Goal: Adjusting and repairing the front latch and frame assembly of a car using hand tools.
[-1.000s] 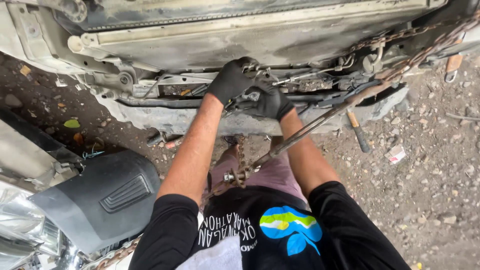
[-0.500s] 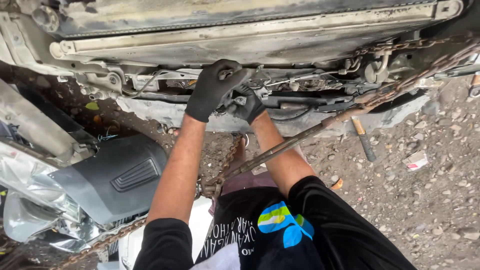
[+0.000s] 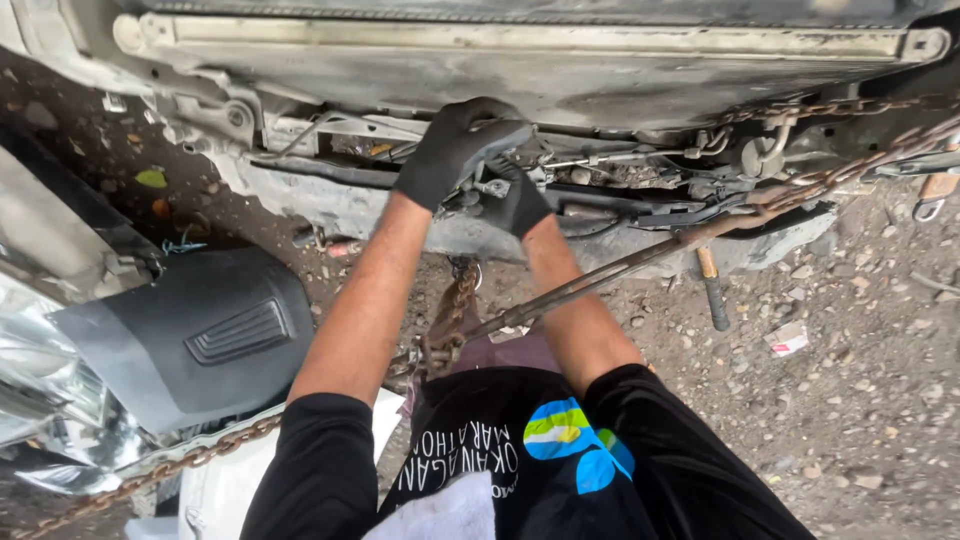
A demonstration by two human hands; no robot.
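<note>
Both gloved hands sit a little differently from half a second ago: the left hand [image 3: 455,150] was raised with its back to the camera, and now it is lower and bent over the cluttered parts at the lower edge of the car front [image 3: 560,80]. The right hand [image 3: 520,205] has stayed almost in the same place, just below and to the right of the left one, pushed in among the brackets and wires [image 3: 600,165]. The view has also shifted slightly, so the dark plastic cover [image 3: 190,335] on the ground now lies nearer the left edge.

The left hand is curled, the fingers folded down over something small in the mechanism, but the glove hides what it grips, so I cannot tell if it really holds a part or only presses on it. The right hand is partly hidden behind the left wrist; it seems closed around a piece there, though I cannot say which.

To my judgement, the work is the same as before: both hands are busy at one spot in the middle of the underside edge, and the left hand has gone from reaching to holding or turning.

A rusty rod [image 3: 600,280] runs diagonally under the right forearm, touching a chain [image 3: 450,320] that hangs between the arms. A hammer [image 3: 712,290] lies on the gravel, near the right corner of the car front.
</note>
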